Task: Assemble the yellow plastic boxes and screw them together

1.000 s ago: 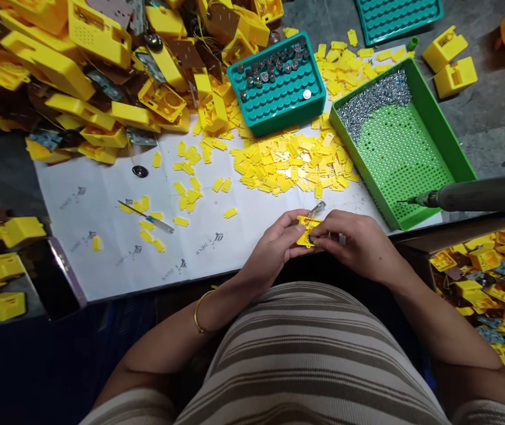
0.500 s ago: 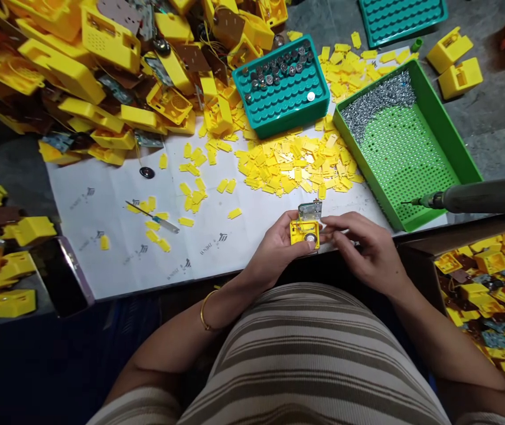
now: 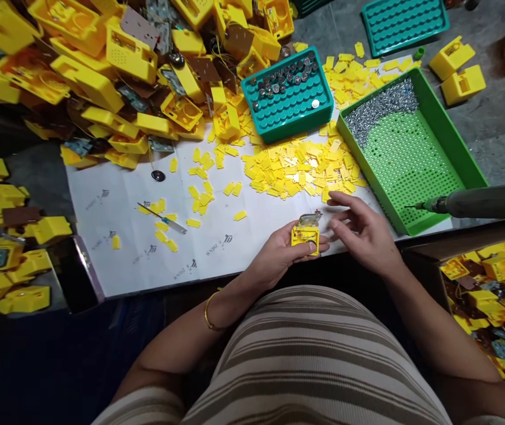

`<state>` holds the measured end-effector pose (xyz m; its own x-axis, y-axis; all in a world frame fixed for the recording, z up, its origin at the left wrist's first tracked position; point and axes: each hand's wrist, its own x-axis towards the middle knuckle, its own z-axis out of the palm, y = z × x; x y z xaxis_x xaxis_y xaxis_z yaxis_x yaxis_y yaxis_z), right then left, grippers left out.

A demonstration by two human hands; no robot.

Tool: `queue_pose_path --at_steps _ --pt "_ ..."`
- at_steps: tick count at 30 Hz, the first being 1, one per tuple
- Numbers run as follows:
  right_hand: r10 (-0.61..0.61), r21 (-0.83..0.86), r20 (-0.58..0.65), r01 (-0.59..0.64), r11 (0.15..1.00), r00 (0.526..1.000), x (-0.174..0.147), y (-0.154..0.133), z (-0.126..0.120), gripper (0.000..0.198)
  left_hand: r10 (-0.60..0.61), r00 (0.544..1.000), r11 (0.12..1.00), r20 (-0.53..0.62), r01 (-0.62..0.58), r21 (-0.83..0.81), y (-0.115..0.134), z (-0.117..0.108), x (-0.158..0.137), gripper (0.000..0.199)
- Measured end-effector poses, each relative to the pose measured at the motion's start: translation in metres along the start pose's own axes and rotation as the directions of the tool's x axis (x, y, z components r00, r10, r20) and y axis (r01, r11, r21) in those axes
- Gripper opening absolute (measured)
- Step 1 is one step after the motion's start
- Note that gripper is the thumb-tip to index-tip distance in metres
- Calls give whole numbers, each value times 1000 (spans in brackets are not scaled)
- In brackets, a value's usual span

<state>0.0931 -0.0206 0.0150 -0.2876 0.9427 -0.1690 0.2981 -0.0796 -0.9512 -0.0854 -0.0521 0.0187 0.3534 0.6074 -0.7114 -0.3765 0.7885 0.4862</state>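
The left hand (image 3: 279,255) holds a small yellow housing (image 3: 305,237) at the near edge of the worktop (image 3: 119,260), its grip closed around the piece from the left and from below, with a finger lying across the lower front. The housing faces up, showing a small round part low on its face and a grey metal piece at its top edge. The right hand (image 3: 365,233) is just beside the housing on its right, not touching it; its grip is loose and wide, the fingers spread and pointing left toward the piece, and it holds nothing.

Both hands are over white paper sheets (image 3: 217,236) that cover the worktop. Beyond them lies a scatter of small flat yellow tabs (image 3: 296,168). Further back sits a teal tray (image 3: 288,94) with rows of holes, some filled with small metal parts. To the right a green perforated tray (image 3: 411,150) carries a heap of silvery screws (image 3: 378,109) at its far end. A grey power screwdriver (image 3: 478,202) reaches in from the right, its bit over the near rim of the green tray. A small hand screwdriver (image 3: 163,217) lies on the paper to the left, and a large pile of yellow casings (image 3: 101,65) fills the far left.
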Motion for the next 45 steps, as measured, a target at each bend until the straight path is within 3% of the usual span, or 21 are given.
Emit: queue_pose_path --at_steps 4,8,11,14,18,23,26,29,35,37,40,42,45 --pt "-61 -71 204 77 995 977 13 2 -3 23 -2 999 997 32 -1 72 1 -2 -1 47" --pt "-104 -155 148 127 980 984 15 0 -8 18 -56 998 978 36 48 202 6 -5 -4 38" --pt "60 26 246 -69 997 967 14 -7 -12 24 7 1000 941 -1 -6 339 6 -6 -4 34" --pt "171 251 355 -270 930 919 12 -14 -12 22 116 992 874 -54 -76 479 4 -5 -3 34" --pt "172 268 211 -227 936 962 6 -16 -2 21 141 986 863 -90 -78 499 1 -2 1 34" --pt "85 269 99 -108 957 992 -1 -12 7 34 122 987 935 -100 -81 345 4 0 3 35" --pt "-58 86 97 49 995 994 0 -13 0 11 67 994 965 -90 -42 259 8 -1 1 33" --pt "-219 -193 122 239 952 968 2 -15 -13 11 19 999 956 -29 -10 292 12 -4 -2 28" --pt "-176 -511 236 276 814 956 4 -19 -26 16 -1 999 914 38 -14 405 11 -5 -4 25" --pt "-126 -435 240 223 872 963 2 -20 -24 14 13 1000 905 23 -21 426 9 -4 -3 25" --pt "-12 -113 272 44 993 962 -3 -22 -17 16 89 995 895 -50 -58 442 5 -2 -1 26" --pt "32 70 299 -56 996 954 -6 -22 -12 16 130 988 898 -89 -79 433 2 -2 0 28" --pt "24 145 248 -61 988 969 -9 -20 -5 14 137 985 918 -106 -86 387 -1 -2 1 30"
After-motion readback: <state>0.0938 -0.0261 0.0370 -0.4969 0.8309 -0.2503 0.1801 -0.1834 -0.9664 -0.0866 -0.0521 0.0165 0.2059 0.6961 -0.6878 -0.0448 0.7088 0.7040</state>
